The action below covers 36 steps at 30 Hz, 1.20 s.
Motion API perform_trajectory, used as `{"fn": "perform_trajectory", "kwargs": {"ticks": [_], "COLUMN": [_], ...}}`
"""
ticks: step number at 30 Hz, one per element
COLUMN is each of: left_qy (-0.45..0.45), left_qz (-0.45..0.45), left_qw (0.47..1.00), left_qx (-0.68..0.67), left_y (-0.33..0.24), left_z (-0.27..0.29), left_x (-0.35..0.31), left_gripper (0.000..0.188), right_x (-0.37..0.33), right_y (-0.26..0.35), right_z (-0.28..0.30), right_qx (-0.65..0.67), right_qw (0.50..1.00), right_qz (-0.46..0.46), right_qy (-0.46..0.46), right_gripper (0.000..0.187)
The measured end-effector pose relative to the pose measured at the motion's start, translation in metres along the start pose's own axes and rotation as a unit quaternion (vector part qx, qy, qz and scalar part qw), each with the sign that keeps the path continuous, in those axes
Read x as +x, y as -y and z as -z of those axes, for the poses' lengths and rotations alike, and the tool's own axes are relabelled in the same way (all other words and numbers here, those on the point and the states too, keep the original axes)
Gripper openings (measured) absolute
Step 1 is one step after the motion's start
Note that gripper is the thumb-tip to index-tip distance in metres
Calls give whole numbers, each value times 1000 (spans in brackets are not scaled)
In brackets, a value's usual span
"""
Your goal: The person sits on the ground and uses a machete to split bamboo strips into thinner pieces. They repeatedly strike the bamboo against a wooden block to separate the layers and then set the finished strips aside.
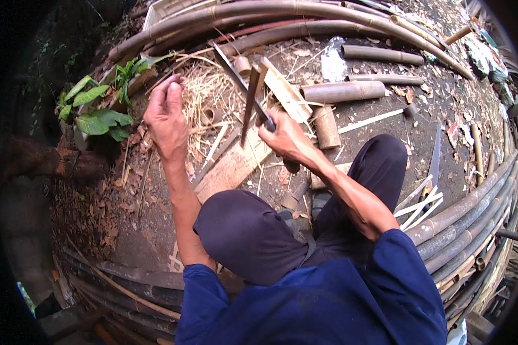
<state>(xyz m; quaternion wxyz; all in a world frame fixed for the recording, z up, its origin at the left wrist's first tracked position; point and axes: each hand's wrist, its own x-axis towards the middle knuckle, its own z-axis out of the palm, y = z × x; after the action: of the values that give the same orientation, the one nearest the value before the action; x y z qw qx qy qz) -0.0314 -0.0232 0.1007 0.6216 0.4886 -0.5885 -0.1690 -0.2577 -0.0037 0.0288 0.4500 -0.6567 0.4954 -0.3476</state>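
Observation:
My right hand [282,135] is wrapped around the handle of a large knife, with its long dark blade [230,66] slanting up and to the left. A narrow dark bamboo piece [251,103] stands across the blade, close to my right fingers; whether it touches the blade I cannot tell. My left hand [168,118] is raised over the ground on the left, its fingers curled and pressed together. What they hold, if anything, is hidden. Between my hands, below the blade, lies a flat wooden board [230,172].
Pale shavings [204,86] litter the ground ahead. Cut bamboo sections [342,92] and a short bamboo tube [326,127] lie to the right. A saw [435,155] lies beside pale strips [423,208]. Long bamboo poles [259,10] border the far side; more poles [472,224] lie right.

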Motion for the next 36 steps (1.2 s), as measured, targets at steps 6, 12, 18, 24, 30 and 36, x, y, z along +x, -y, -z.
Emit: {"fn": "perform_trajectory", "kwargs": {"ticks": [6,12,18,24,30,36], "left_qy": [-71,-76,-80,-60,-48,0], "left_qz": [53,71,141,136,174,198], "left_qw": [996,995,986,989,983,969], "left_qx": [0,-3,38,-4,14,-145], "left_y": [1,-5,14,4,12,-3], "left_z": [26,35,49,39,37,10], "left_x": [-18,-37,-69,-75,-92,-107], "left_gripper": [23,23,24,23,34,45], "right_x": [-13,-20,-34,-21,-35,-34], "right_y": [-55,-3,-53,-21,-54,-45], "right_z": [-23,-34,-39,-50,-57,-80], "right_qx": [-112,-40,-151,-56,-90,-115], "right_qw": [991,997,987,998,995,990], "right_qz": [-5,3,-1,22,-21,-37], "right_qy": [72,60,49,30,40,73], "right_gripper": [20,17,14,16,18,21]}}
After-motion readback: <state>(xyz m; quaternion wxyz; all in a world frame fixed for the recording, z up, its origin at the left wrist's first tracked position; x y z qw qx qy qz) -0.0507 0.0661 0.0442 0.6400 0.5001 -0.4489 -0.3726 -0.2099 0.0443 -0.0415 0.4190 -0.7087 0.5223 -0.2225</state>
